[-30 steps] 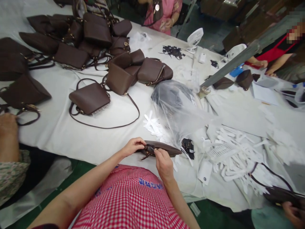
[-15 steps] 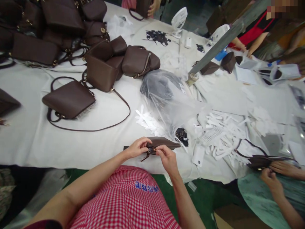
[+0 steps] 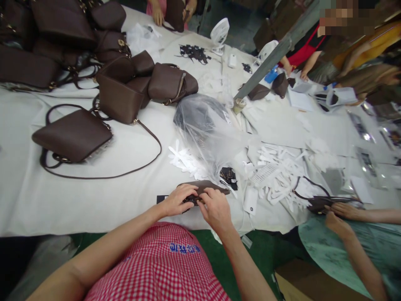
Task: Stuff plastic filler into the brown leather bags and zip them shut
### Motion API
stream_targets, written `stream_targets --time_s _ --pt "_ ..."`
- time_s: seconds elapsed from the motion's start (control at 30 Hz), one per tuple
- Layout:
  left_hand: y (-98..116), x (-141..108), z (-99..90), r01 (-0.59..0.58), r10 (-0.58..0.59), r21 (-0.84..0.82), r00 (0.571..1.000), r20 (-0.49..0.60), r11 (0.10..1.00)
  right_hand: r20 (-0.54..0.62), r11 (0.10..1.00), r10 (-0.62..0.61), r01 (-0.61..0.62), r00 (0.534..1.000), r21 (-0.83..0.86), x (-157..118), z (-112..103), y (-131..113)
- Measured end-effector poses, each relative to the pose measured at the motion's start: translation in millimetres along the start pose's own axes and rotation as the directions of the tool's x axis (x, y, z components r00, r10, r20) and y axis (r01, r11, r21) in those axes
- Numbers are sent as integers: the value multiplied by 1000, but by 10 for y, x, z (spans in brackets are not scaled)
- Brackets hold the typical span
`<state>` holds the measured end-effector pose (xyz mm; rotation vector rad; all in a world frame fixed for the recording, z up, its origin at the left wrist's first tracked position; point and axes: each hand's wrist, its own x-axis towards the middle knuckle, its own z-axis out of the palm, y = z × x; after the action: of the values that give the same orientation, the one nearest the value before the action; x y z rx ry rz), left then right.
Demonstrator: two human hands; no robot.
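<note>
A small brown bag lies at the table's front edge, partly covered by my hands. My left hand is closed on the dark hardware at the bag's near side. Beside it, my right hand has its fingers bent and pressed on the same part of the bag; the small piece between the fingertips is hard to make out. A dark flat piece shows left of my left hand. Black tags and a white tag lie to the right of the bag.
Brown bags are piled at the left. Beyond my hands lies a clear plastic bag with dark contents. White strips cover the table to the right, near a co-worker's hands. A metal pole slants upward behind.
My hands have come closer together over the bag, and the right fingers now cover more of it. The dangling strap end no longer shows. The whole view has shifted to the right.
</note>
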<state>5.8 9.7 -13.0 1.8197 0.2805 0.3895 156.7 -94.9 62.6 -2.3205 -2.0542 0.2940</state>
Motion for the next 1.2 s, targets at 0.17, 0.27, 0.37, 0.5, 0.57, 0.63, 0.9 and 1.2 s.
stream_targets --time_s 0.17,0.27,0.37,0.5,0.57,0.63,0.9,1.2 --pt "-30 9 50 -6 6 -5 1000 30 1000 198 998 -42 53 979 -47 193 -128 -74" --pt "-64 -18 105 30 -31 19 999 41 999 317 993 -81 103 945 -55 296 -178 -116" --pt "-85 -26 182 90 -91 61 996 4 994 383 984 -102 148 918 -95 358 -218 -134" --pt "-81 2 239 130 -124 96 990 -59 987 426 970 -148 215 893 -114 398 -250 -66" --pt "-86 15 240 119 -115 98 992 -41 988 446 972 -180 229 877 -59 426 -249 22" --pt "-113 27 240 90 -91 71 996 3 993 474 971 -222 238 852 26 468 -234 117" --pt "-211 93 372 50 -53 -54 996 -67 997 322 916 -346 243 881 319 487 -155 164" --pt "-218 144 422 210 -203 -139 977 66 968 431 969 -71 165 900 -185 294 -228 74"
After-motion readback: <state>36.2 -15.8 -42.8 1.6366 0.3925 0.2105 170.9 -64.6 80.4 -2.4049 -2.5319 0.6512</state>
